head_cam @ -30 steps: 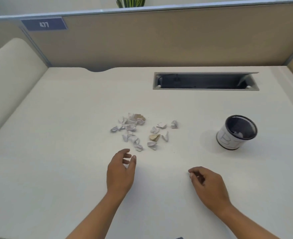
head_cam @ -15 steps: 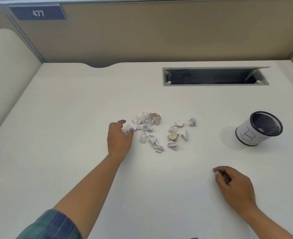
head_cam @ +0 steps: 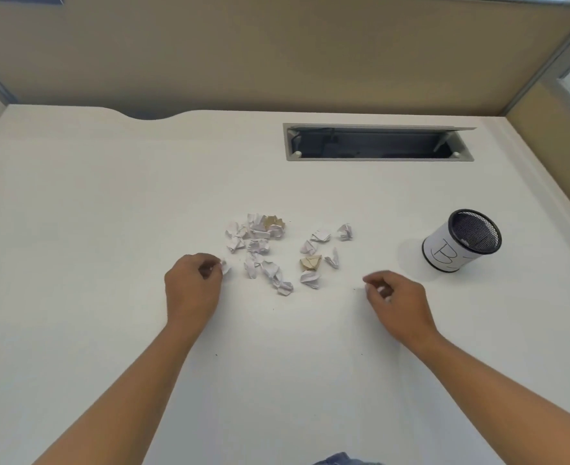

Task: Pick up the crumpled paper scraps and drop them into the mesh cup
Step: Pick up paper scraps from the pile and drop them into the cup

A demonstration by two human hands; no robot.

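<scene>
Several crumpled paper scraps (head_cam: 258, 245), mostly white, lie in a loose pile at mid-table. One tan scrap (head_cam: 310, 262) sits in its right half. My left hand (head_cam: 191, 286) is at the pile's left edge, thumb and fingers pinched on a small white scrap (head_cam: 225, 266). My right hand (head_cam: 399, 302) hovers low to the right of the pile with its fingers curled in. Something pale shows between the fingers, and I cannot tell what it is. The black mesh cup (head_cam: 443, 255), wrapped in a white label, stands upright at the right.
A recessed cable tray (head_cam: 377, 144) with its lid open sits at the back of the white desk (head_cam: 109, 203). Beige partition walls (head_cam: 277, 52) close off the back and both sides.
My left hand reached to the pile, closed on a scrap at its left edge and drew back a little. My right hand moved up toward the pile's right side, still curled.
</scene>
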